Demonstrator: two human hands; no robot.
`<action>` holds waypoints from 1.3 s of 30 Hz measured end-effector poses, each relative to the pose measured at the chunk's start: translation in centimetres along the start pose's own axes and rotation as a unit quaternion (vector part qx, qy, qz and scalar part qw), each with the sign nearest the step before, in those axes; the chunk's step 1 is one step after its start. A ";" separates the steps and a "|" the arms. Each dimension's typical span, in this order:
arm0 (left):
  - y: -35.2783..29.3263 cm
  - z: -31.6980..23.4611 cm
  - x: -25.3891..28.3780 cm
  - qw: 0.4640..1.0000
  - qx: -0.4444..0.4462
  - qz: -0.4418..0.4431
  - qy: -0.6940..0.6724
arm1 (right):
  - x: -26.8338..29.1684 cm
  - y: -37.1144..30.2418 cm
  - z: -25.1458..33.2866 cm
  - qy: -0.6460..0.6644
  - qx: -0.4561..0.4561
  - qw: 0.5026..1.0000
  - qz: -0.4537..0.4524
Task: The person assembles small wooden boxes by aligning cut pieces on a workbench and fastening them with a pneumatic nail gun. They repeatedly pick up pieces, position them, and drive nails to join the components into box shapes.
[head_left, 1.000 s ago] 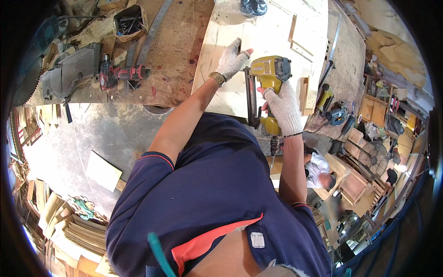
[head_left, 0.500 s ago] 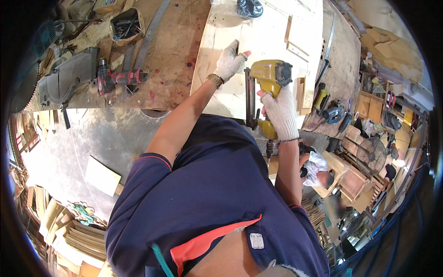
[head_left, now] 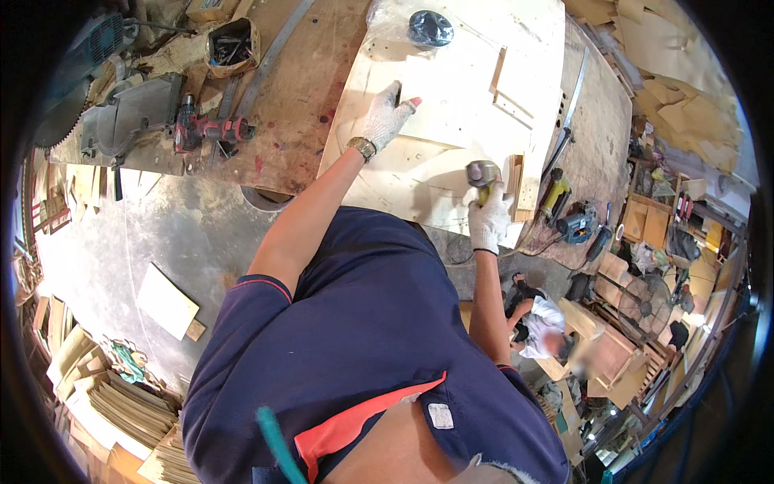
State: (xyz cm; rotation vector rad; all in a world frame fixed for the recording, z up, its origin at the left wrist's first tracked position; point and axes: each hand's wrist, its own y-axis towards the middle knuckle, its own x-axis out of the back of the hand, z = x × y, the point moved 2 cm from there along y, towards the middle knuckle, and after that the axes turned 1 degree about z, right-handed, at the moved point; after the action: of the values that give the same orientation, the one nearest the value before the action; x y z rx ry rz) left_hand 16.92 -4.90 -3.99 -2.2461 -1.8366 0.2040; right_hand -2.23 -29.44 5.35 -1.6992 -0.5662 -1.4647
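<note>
My left hand (head_left: 384,121), in a white knit glove, lies at the left edge of a pale square panel (head_left: 439,97). Its thumb is spread over the panel and its fingers are stretched out. This panel rests on a larger pale board (head_left: 379,181). Closer to the board's near right edge, my right hand (head_left: 489,219), also gloved, grips a yellow nail gun (head_left: 484,179) with a grey head. The gun is held low near the board, and most of its body is hidden from this angle. Thin wood strips (head_left: 516,184) lie just right of it.
A red cordless drill (head_left: 211,129), a mitre saw (head_left: 129,121) and a box of tools (head_left: 232,47) occupy the bench's left. A wrapped dark roll (head_left: 430,29) lies at the back. Another yellow tool (head_left: 555,194) and a blue power tool (head_left: 576,226) lie right. A person (head_left: 538,323) sits beyond.
The nail gun has come down and tilted in my right hand, nearer the board's near right edge. My left hand has shifted slightly left and nearer. The pale panel's outline shows more plainly.
</note>
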 end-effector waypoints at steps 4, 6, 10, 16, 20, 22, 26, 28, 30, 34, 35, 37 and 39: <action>-0.1 -0.3 0.0 0.999 -0.028 -0.021 0.020 | -2.2 0.7 -1.2 0.066 0.095 0.993 0.012; -0.1 -0.2 -0.1 0.998 -0.045 -0.025 0.022 | -1.6 1.5 -1.1 0.100 0.182 0.977 -0.051; -0.2 -0.2 -0.3 0.995 -0.089 -0.041 0.024 | 0.5 5.4 1.2 0.178 0.354 0.916 -0.061; -1.0 -0.3 -0.4 0.997 -0.066 -0.018 -0.046 | 0.5 9.3 4.5 0.119 0.425 0.897 -0.031; -1.3 -0.3 -0.5 0.993 -0.097 -0.053 -0.029 | 0.0 10.3 4.2 0.067 0.514 0.852 -0.072; -1.3 -0.1 -0.6 0.994 -0.088 -0.055 -0.040 | -0.3 10.8 4.1 0.049 0.531 0.843 -0.072; -1.4 -0.1 -0.6 0.995 -0.081 -0.049 -0.043 | -0.8 11.5 4.3 0.019 0.535 0.842 -0.073; -1.6 -0.3 -0.6 0.994 -0.078 -0.040 -0.064 | -0.9 11.5 4.3 0.020 0.537 0.840 -0.076; -1.7 -0.4 -0.7 0.995 -0.055 -0.032 -0.082 | -0.9 11.5 4.2 0.018 0.530 0.844 -0.077; -2.2 -0.7 -1.1 0.991 -0.072 -0.062 -0.093 | -0.5 11.1 4.2 0.013 0.520 0.851 -0.070; -2.2 -0.7 -1.1 0.990 -0.083 -0.061 -0.096 | -0.3 11.0 4.3 0.054 0.509 0.858 -0.048; -2.2 -0.6 -1.1 0.990 -0.083 -0.058 -0.096 | 0.4 10.7 4.2 0.125 0.470 0.874 0.007; -2.2 -0.4 -1.0 0.991 -0.087 -0.049 -0.084 | 1.5 9.6 3.3 0.158 0.408 0.896 -0.073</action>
State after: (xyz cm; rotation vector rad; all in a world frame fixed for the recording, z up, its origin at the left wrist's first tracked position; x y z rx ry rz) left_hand 14.76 -5.51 -3.04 -2.3063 -2.1219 0.2299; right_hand 7.46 -32.60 4.12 -0.7570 -0.9701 -1.2913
